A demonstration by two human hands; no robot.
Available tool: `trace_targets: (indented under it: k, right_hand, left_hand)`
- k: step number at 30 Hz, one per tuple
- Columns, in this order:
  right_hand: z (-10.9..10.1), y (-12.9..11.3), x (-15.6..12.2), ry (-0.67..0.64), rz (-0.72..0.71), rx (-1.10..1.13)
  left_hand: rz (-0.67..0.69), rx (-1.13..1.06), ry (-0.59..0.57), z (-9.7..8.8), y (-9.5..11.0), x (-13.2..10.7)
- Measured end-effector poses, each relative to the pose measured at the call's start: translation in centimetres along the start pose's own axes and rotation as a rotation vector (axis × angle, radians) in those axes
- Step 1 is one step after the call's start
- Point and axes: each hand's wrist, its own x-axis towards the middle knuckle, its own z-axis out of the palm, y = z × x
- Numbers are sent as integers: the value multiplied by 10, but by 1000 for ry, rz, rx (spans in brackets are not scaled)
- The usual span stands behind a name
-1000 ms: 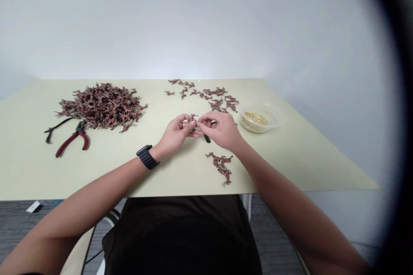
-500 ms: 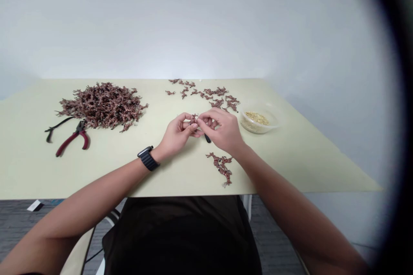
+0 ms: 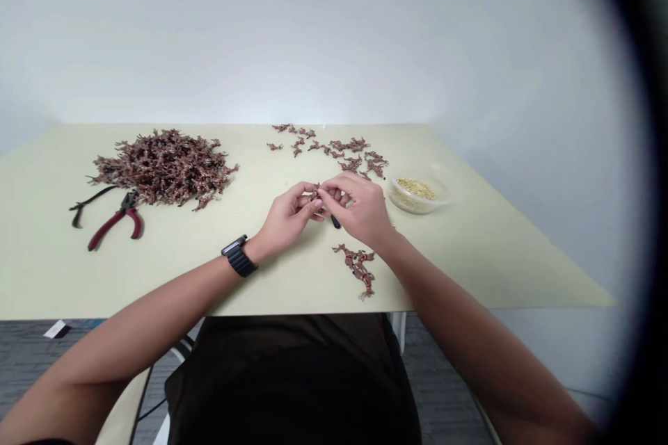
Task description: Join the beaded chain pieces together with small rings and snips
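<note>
My left hand [image 3: 289, 214] and my right hand [image 3: 358, 207] meet over the middle of the pale green table [image 3: 209, 271], fingers pinched together. Between the fingertips sits a small reddish-brown piece [image 3: 314, 193], held by both. A thin black tool [image 3: 335, 222] sticks out under my right hand's fingers. A short string of joined brown pieces [image 3: 358, 267] lies just in front of my right wrist. My left wrist wears a black watch [image 3: 239, 256].
A big heap of brown pieces [image 3: 164, 167] lies at the back left, with red-handled pliers [image 3: 115, 217] beside it. Scattered brown pieces [image 3: 339, 151] sit at the back centre. A clear bowl of small golden bits [image 3: 416, 195] stands right of my hands.
My hands have stayed together at the same spot; the fingers shifted slightly on the small piece. The view has tipped a little.
</note>
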Motion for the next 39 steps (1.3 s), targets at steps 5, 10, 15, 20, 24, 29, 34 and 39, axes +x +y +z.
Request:
trace_targets:
  k: [5,10,15,20,24,29,34,39]
  right_hand:
    - [-2,1,1,9,26,34]
    - [-4,3,2,-9,31,11]
    - [-4,6,2,-2,-9,-16]
    - [-3,4,1,1,-28,-32]
    - [-1,0,0,24,100,51]
    - [0,0,1,-12,323,269]
    - [-3,0,2,-21,346,332]
    - [-4,-2,1,21,292,232]
  left_hand:
    - [33,-30,-17,3,3,-2]
    - [52,41,5,2,2,-1]
    - [102,162,21,0,-1,-1]
    - [164,320,56,-3,2,-2]
    - [237,540,93,-8,6,-3]
    - [263,575,75,-10,7,-2]
    - [125,138,-6,-2,7,1]
    - [74,10,-43,1,9,1]
